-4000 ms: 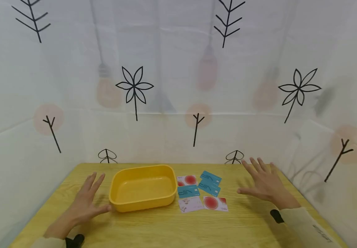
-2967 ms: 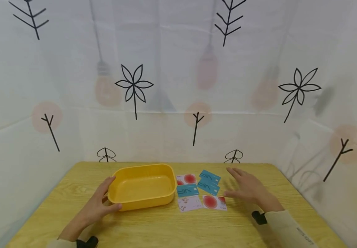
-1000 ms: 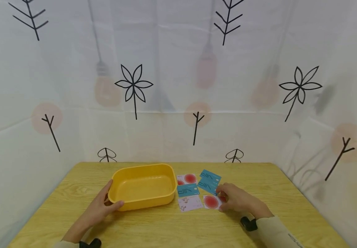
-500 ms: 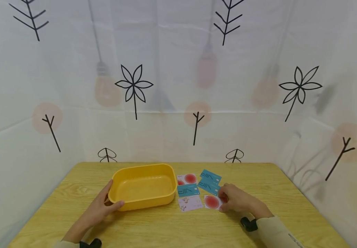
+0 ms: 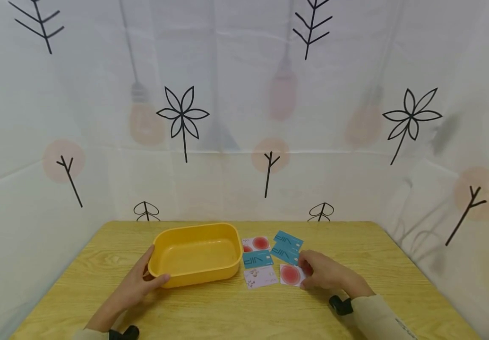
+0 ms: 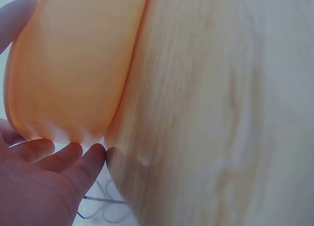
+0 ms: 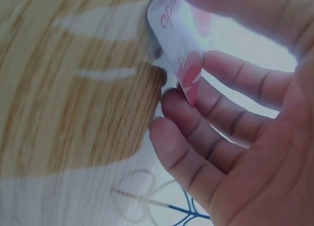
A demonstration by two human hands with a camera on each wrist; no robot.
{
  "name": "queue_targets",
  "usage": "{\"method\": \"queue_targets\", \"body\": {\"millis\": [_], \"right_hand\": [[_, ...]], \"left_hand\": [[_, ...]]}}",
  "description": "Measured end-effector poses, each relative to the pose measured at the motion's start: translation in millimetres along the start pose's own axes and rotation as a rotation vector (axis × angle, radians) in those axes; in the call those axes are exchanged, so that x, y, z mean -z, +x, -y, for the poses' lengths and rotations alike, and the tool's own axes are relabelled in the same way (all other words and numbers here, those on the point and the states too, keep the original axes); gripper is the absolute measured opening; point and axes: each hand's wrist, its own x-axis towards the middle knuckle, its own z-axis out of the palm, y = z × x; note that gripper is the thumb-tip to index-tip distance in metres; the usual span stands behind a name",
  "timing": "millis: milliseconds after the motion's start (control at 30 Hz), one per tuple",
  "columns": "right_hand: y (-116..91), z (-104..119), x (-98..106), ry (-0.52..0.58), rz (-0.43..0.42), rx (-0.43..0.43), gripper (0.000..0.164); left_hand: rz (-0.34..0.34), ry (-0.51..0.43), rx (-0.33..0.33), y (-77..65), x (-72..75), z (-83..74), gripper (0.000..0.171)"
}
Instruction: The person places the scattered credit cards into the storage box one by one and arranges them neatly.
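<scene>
My left hand (image 5: 132, 283) grips the left end of a yellow plastic tray (image 5: 197, 277), thumb on the front wall and fingers against the end wall. In the left wrist view several fingertips (image 6: 73, 152) press that end wall. My right hand (image 5: 329, 274) pinches the right end of a white card with red circles (image 5: 290, 275). The right wrist view shows this card (image 7: 179, 44) tilted, one edge raised off the table; the hand hides part of it. Two overlapping teal VIP cards (image 5: 286, 252) lie just behind the right fingers.
Between tray and right hand lie another teal VIP card (image 5: 257, 259), a pale pink flowered card (image 5: 261, 277) and a second red-circle card (image 5: 261, 243). The wooden table (image 5: 244, 314) ends at a white patterned curtain (image 5: 227, 189) behind and at both sides.
My left hand has moved right onto the tray's end and holds it. My right hand has come left and down onto the near red-circle card and pinches it; the card has shifted slightly.
</scene>
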Motion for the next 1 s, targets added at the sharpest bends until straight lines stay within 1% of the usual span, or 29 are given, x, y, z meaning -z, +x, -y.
{"method": "queue_targets", "body": {"millis": [167, 367, 600, 700, 800, 1000], "right_hand": [[-1.4, 3.0, -0.5, -0.017, 0.007, -0.037, 0.036], [-1.5, 4.6, -1.8, -0.010, 0.023, -0.089, 0.043], [-0.9, 3.7, -0.8, -0.014, 0.026, -0.052, 0.049], [-1.7, 4.4, 0.0, -0.015, 0.040, -0.057, 0.052], [-1.9, 5.1, 0.2, -0.018, 0.050, -0.059, 0.049], [-1.4, 3.7, -1.1, -0.043, 0.047, -0.033, 0.047]], "left_hand": [[-0.004, -0.001, -0.001, -0.1, -0.1, 0.1, 0.099], [-0.003, 0.008, 0.001, -0.3, -0.5, 1.5, 0.100], [-0.002, 0.006, 0.006, 0.4, -0.3, 1.9, 0.100], [-0.004, 0.002, 0.006, 0.0, -0.4, 1.4, 0.100], [-0.003, -0.002, 0.002, -0.1, -0.6, 1.4, 0.099], [-0.004, -0.002, 0.003, -0.5, -0.5, 1.9, 0.099]]}}
